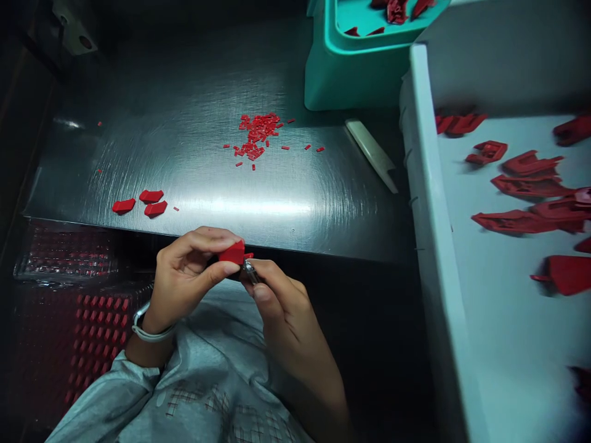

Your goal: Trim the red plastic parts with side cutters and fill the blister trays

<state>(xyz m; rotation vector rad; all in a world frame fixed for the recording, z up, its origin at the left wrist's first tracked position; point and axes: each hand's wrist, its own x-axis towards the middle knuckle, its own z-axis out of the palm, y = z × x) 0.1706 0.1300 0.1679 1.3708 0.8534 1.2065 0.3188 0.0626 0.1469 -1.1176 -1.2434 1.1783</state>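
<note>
My left hand pinches a small red plastic part between thumb and fingers, just below the front edge of the steel table. My right hand grips a small metal tool, probably a cutter, and its tip meets the underside of the red part. Most of the tool is hidden by my fingers. Several tiny red plastic chips lie scattered on the table, beyond my hands. Three larger red pieces rest near the table's front left edge.
A pale tray of red plastic parts stands at the right, its raised wall beside the table. A teal bin holding red parts stands at the back. A cream-coloured flat strip lies on the table. A dark tray with rows of red pieces sits low at the left.
</note>
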